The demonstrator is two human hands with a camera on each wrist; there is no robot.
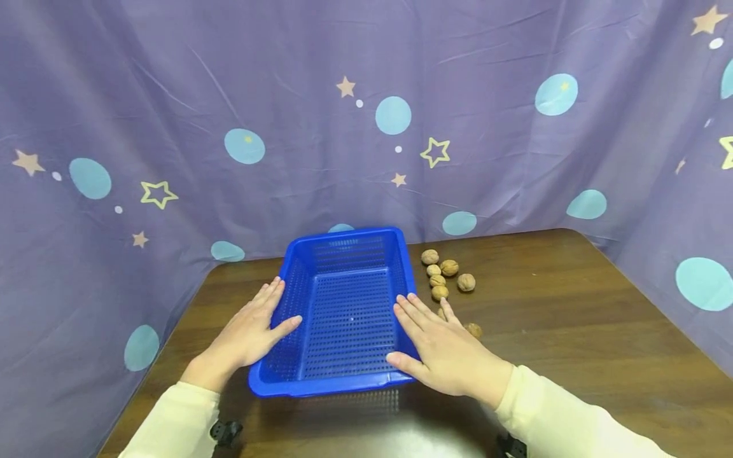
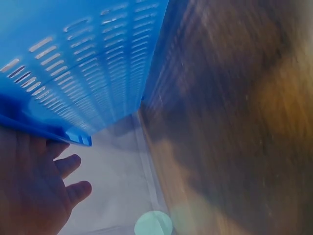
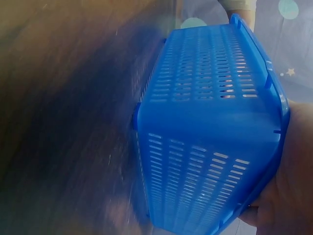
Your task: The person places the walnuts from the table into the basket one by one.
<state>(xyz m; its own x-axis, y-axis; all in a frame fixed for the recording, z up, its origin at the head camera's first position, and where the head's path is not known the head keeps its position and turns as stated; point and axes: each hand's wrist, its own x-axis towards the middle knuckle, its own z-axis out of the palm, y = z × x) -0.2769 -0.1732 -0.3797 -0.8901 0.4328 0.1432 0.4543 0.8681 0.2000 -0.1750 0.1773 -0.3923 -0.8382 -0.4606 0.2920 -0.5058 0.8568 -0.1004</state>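
Straight-fingered grip: left hand (image 1: 249,331) at nine o'clock, right hand (image 1: 449,356) at three, touching one basket (image 1: 321,386), six-to-seven o'clock in my head view. Eight walnuts (image 1: 466,282) visible, two-to-three o'clock off it.

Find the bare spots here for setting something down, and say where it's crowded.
Widest bare patch: the table between the walnuts and its right edge. The basket is bare inside too. Crowded: the basket's right side, with walnuts and the right hand.
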